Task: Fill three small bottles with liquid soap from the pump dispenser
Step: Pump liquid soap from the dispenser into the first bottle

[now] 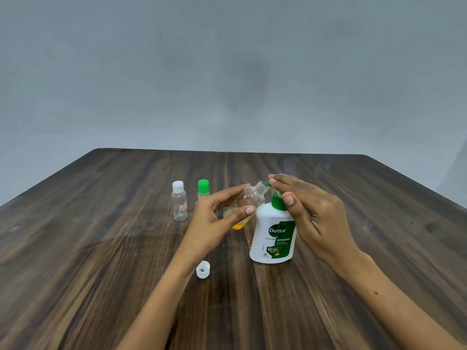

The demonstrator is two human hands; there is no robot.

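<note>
— Left hand (219, 213)?
— Raised above the wooden table (101, 248), thumb and fingers pinching an uncapped clear bottle (252, 198), tilted, neck aimed right at the green nozzle of the pump dispenser (274, 233). A little yellowish liquid at its low end.
— Right hand (305, 210)?
— Over the green pump head, fingers straight and lying across the top, thumb down its near side. Not curled round anything.
— Count of small bottles?
— Three: the held one, plus a white-capped bottle (179, 202) and a green-capped bottle (203, 189) upright at the left, behind the left hand, near each other but apart.
— Dispensers?
— One, white with a green label, upright at table centre.
— Loose caps?
— One white cap (203, 269), open side up, near the left forearm.
</note>
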